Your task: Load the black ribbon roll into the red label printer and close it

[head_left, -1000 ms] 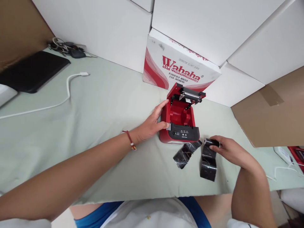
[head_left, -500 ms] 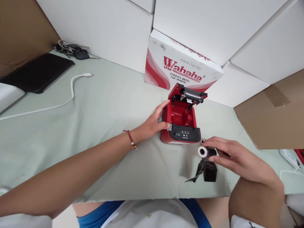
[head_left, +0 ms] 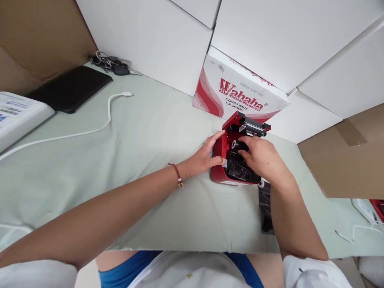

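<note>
Pinching the glossy black roll (head_left: 241, 145) crosswise inside the open red plastic box (head_left: 217, 172), my right hand (head_left: 262, 156) is nearer; my left hand (head_left: 207, 158), spread, braces the box's left side.

Green cloth (head_left: 162, 124) bears a red printer (head_left: 216, 175), black roll (head_left: 264, 200), keys (head_left: 121, 70).

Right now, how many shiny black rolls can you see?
2: one shiny black roll in the right hand, inside the open red plastic machine; another roll on the green cloth, partly behind the forearm. More may be hidden.
</note>
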`<state>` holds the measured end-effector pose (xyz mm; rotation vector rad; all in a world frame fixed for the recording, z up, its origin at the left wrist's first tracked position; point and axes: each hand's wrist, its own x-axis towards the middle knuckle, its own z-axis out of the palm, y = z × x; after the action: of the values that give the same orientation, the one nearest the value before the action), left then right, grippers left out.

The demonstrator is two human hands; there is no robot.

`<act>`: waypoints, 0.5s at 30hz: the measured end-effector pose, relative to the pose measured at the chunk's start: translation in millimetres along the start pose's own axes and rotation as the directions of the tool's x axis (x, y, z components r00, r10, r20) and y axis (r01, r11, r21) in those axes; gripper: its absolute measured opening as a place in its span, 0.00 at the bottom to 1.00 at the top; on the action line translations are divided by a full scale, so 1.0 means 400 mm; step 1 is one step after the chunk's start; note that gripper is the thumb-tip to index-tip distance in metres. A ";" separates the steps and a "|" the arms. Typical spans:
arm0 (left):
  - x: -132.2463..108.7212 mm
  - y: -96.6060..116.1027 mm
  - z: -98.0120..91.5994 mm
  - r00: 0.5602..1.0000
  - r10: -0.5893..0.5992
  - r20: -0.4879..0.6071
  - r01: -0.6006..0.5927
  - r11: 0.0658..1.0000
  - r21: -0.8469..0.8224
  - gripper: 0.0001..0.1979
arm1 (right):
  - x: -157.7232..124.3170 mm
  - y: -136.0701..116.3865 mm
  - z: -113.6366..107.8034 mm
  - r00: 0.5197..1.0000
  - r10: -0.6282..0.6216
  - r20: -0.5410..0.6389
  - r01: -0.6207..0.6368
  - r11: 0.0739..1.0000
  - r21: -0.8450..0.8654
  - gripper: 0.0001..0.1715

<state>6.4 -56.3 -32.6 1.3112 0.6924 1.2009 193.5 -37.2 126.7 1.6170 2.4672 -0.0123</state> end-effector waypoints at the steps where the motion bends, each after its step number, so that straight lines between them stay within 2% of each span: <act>1: 0.001 0.001 0.000 1.000 -0.002 -0.003 0.002 1.000 0.003 0.53 | 0.002 -0.002 -0.003 1.000 0.005 0.007 -0.005 1.000 -0.014 0.23; 5: 0.002 0.001 0.001 1.000 -0.001 -0.007 0.002 1.000 0.003 0.54 | 0.007 0.012 0.009 0.999 -0.017 -0.052 0.017 1.000 0.003 0.24; 10: 0.001 -0.004 -0.003 1.000 0.003 0.013 -0.002 1.000 -0.021 0.53 | 0.003 0.037 0.047 0.982 -0.116 -0.151 0.139 0.978 0.156 0.25; 15: 0.001 -0.006 -0.006 1.000 0.004 0.014 -0.004 1.000 -0.009 0.52 | 0.024 0.027 0.061 0.992 -0.061 -0.107 0.078 0.985 0.155 0.26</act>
<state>4.8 -54.9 -35.3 1.3127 0.6737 1.1963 203.3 -26.9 102.4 1.6292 2.6607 -0.1432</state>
